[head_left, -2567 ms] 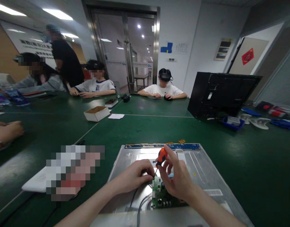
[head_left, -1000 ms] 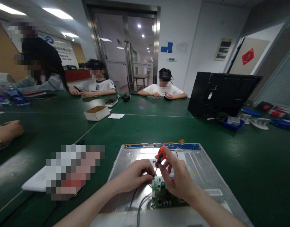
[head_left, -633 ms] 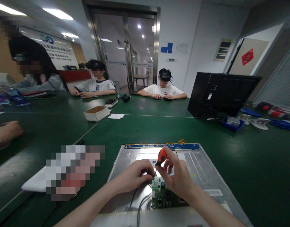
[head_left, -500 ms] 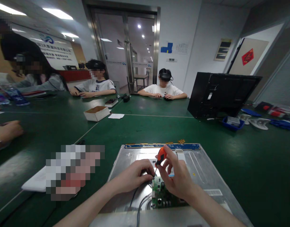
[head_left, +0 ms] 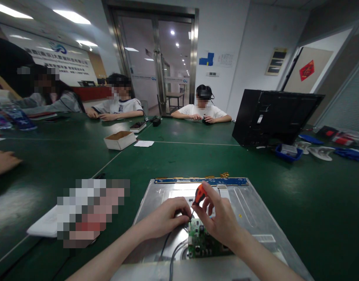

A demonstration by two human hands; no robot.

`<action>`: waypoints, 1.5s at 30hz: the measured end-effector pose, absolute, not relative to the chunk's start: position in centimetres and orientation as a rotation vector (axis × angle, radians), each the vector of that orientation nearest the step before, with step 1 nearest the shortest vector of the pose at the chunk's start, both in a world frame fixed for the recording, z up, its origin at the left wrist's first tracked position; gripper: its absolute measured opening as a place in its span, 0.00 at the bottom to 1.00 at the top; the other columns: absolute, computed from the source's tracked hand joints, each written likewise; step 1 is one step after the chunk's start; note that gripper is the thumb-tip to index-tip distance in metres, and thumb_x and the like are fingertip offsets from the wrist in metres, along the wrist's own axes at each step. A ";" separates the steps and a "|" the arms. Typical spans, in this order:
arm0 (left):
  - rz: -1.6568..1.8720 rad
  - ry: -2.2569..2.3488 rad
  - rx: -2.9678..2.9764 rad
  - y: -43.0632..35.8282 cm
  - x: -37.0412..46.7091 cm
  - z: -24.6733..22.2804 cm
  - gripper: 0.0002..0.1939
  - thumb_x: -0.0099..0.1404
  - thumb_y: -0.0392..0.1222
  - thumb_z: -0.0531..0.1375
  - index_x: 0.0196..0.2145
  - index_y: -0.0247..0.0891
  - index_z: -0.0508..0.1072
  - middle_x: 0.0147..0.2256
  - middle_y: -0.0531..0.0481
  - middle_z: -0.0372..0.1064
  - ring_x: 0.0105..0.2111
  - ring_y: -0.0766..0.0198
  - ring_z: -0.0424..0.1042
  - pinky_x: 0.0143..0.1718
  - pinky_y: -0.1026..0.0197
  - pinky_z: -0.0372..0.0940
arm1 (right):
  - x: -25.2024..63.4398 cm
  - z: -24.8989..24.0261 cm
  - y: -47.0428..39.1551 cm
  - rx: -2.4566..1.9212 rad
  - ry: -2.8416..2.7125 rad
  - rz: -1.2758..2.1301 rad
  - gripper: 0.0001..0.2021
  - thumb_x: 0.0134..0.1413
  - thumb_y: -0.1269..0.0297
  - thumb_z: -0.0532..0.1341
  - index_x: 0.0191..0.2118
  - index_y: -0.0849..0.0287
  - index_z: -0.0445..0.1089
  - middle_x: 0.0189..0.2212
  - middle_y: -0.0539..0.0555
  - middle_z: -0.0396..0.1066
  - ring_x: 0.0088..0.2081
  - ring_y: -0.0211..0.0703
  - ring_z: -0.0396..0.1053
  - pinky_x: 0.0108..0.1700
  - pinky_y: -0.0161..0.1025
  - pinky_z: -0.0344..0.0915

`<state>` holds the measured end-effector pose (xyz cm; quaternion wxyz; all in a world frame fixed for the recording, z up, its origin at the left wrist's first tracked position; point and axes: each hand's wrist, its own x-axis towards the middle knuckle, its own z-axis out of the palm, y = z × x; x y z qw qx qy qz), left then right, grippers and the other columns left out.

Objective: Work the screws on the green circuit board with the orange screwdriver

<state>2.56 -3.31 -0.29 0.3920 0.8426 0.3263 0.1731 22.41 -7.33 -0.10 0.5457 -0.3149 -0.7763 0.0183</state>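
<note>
In my right hand (head_left: 218,218) is a small screwdriver (head_left: 200,194) with an orange and black handle, tilted, gripped between thumb and fingers. Its thin shaft points down at the upper left corner of a green circuit board (head_left: 204,244). My left hand (head_left: 172,214) is closed beside that corner, its fingertips by the screwdriver tip; what they hold, if anything, is hidden. Under both hands lies a silver metal display panel (head_left: 255,218) with a blue board strip (head_left: 201,181) along its far edge. Grey cables (head_left: 172,257) run from beside the circuit board toward me.
A pixelated item (head_left: 91,214) lies to my left on the green table (head_left: 173,162). Farther off are a white box (head_left: 120,140), a black monitor housing (head_left: 275,117) and a blue tray (head_left: 288,153). Several people sit around; another person's hand (head_left: 5,162) rests at the left.
The screwdriver handle has turned slightly in my right hand, its tip staying at the board's corner. My left hand keeps its place. At the left, a standing person and another person's hand have shifted left.
</note>
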 end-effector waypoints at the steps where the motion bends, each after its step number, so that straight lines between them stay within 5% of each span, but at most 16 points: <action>1: 0.440 0.831 2.138 -3.3 2.6 -0.3 0.03 0.63 0.35 0.58 0.34 0.38 0.72 0.36 0.50 0.71 0.36 0.60 0.69 0.40 0.60 0.64 | 22.4 -0.1 -7.4 -0.748 -1.845 0.045 0.31 0.67 0.67 0.55 0.71 0.50 0.44 0.33 0.52 0.76 0.21 0.37 0.70 0.20 0.33 0.66; 7: 0.439 0.834 2.144 -3.4 2.6 -0.3 0.03 0.63 0.35 0.58 0.34 0.38 0.72 0.34 0.51 0.71 0.36 0.60 0.68 0.39 0.61 0.63 | 22.6 -0.2 -7.5 -0.716 -1.882 0.098 0.34 0.66 0.71 0.53 0.72 0.57 0.39 0.33 0.55 0.76 0.22 0.39 0.71 0.20 0.34 0.66; 26: 0.432 0.853 2.157 -3.4 2.6 -0.1 0.04 0.64 0.35 0.58 0.33 0.38 0.72 0.34 0.51 0.71 0.36 0.60 0.69 0.38 0.61 0.62 | 22.4 -0.1 -7.4 -0.751 -1.836 0.053 0.29 0.68 0.66 0.54 0.70 0.51 0.45 0.29 0.48 0.72 0.20 0.36 0.67 0.19 0.33 0.66; 45: 0.426 0.944 2.051 -3.5 2.7 -0.2 0.05 0.62 0.40 0.59 0.32 0.38 0.67 0.31 0.53 0.67 0.32 0.61 0.65 0.34 0.62 0.59 | 22.5 -0.3 -7.5 -0.761 -1.872 0.072 0.34 0.66 0.69 0.54 0.72 0.55 0.39 0.33 0.55 0.76 0.21 0.39 0.70 0.18 0.34 0.63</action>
